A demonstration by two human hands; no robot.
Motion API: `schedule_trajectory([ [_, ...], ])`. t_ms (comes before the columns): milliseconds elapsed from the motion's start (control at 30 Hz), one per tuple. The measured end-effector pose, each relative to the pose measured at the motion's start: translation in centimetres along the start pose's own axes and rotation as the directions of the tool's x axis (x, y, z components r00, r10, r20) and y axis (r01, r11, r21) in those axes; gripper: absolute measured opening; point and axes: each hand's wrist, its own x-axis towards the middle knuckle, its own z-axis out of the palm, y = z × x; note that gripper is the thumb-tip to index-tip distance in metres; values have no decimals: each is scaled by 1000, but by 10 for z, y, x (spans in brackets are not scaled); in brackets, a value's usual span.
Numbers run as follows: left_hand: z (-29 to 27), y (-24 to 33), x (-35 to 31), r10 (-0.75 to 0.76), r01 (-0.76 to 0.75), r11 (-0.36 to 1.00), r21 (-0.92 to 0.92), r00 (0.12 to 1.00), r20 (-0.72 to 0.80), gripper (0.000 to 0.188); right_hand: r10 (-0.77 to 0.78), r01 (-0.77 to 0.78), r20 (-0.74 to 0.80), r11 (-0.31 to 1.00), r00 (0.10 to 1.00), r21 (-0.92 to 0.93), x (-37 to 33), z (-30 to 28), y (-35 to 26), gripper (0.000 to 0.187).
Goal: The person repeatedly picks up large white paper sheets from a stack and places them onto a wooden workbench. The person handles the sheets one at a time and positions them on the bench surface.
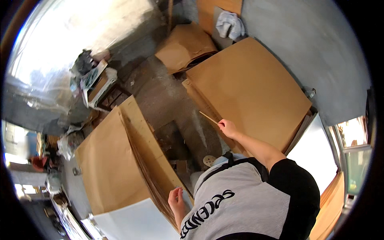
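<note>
My right hand (227, 129) is closed round one end of a thin, light-brown stick (209, 118). The stick points away from me to the far left, over the near edge of a stack of brown cardboard sheets (250, 90) on the right. My left hand (176, 201) is low in front of my body, beside another stack of brown sheets (110, 160) on the left. Its fingers are curled together, and whatever they may hold is too small to make out. A pale wooden board (146, 134) runs along the inner side of that left stack.
Between the stacks runs a dark, stained floor (160, 96). More cardboard (186, 46) lies at the back, near a white cloth (230, 25). A cluttered stool (106, 90) stands far left, below a bright window. White sheets (316, 150) adjoin the right stack by the grey wall.
</note>
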Motion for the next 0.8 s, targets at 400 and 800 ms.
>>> schedule_trajectory([
  [400,106,107,250,57,-287,941,182,663,747,13,440,-424,-428,895,789,139,16,-69,73,23],
  [800,260,193,529,99,-427,898,112,442,891,13,468,-570,-449,813,761,-118,323,-156,-20,34],
])
